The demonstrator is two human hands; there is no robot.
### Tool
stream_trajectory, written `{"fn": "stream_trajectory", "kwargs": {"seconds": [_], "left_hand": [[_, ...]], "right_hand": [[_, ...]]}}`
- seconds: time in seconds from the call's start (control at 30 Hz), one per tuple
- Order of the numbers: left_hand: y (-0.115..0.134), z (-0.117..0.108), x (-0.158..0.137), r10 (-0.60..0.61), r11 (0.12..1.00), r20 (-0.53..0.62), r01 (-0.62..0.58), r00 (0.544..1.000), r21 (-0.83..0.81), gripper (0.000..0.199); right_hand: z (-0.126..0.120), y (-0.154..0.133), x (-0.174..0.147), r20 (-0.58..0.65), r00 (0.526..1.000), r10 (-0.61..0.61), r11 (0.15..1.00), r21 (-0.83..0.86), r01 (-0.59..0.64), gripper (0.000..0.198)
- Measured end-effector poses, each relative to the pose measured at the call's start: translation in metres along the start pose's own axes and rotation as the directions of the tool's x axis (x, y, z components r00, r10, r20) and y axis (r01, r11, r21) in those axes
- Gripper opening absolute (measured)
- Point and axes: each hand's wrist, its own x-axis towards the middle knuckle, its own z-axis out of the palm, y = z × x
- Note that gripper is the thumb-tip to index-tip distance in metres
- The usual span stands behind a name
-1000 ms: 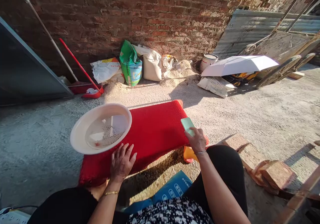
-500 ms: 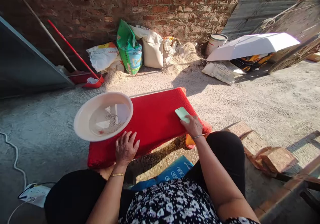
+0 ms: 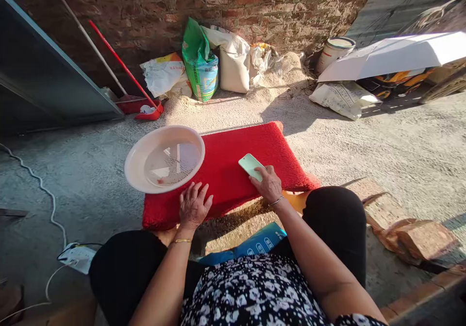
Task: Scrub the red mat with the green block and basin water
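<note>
A pale green smartphone (image 3: 250,165) is at the right part of a low bench with a fuzzy red cover (image 3: 233,151). My right hand (image 3: 268,184) grips the phone's near end between thumb and fingers, with a bracelet at the wrist. My left hand (image 3: 194,205) lies on the red cover near its front edge, fingers spread and holding nothing. Just beyond it stands a wide white basin (image 3: 136,168) of water on the bench's left end. Something small and reddish shows in the water, too small to name.
Filled sacks (image 3: 235,63) and a green bag (image 3: 196,59) lean on the brick wall. A red dustpan (image 3: 151,112) stands left of them, a bucket (image 3: 335,54) to the right. Bricks (image 3: 425,238) lie by my right knee, a power strip (image 3: 78,257) by my left.
My right hand has moved left across the red cover with the smartphone. My left hand stays beside the basin. The whole view has shifted slightly.
</note>
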Motion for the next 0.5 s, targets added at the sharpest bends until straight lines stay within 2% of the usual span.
{"fn": "stream_trajectory", "kwargs": {"seconds": [0.07,0.13,0.2,0.3,0.37,0.43,0.5], "left_hand": [[0.000,0.000,0.000,0.005,1.000,-0.007,-0.005,1.000,0.004,0.041],[0.000,0.000,0.000,0.008,1.000,-0.013,-0.008,1.000,0.010,0.041],[0.000,0.000,0.000,0.010,1.000,-0.016,-0.009,1.000,0.014,0.040],[0.000,-0.001,0.000,0.005,1.000,-0.013,-0.005,1.000,0.008,0.040],[0.001,-0.002,0.000,0.000,1.000,-0.001,0.000,1.000,0.002,0.040],[0.002,-0.003,0.001,-0.006,1.000,0.011,0.007,1.000,-0.004,0.040],[0.003,-0.004,0.001,-0.012,1.000,0.018,0.012,1.000,-0.005,0.040]], "right_hand": [[0.006,-0.008,-0.001,0.026,0.998,-0.057,0.998,-0.024,0.057,0.037],[0.005,-0.006,0.002,0.036,0.998,-0.048,0.997,-0.055,0.050,0.037],[-0.002,0.002,0.006,0.034,0.999,0.019,0.996,-0.085,-0.016,0.037],[-0.019,0.025,0.013,0.004,0.981,0.192,0.975,-0.116,-0.190,0.039],[-0.031,0.044,0.016,-0.026,0.941,0.337,0.934,-0.117,-0.338,0.042],[-0.041,0.060,0.019,-0.071,0.874,0.480,0.868,-0.108,-0.485,0.045],[-0.047,0.070,0.021,-0.119,0.811,0.573,0.807,-0.091,-0.584,0.047]]}}
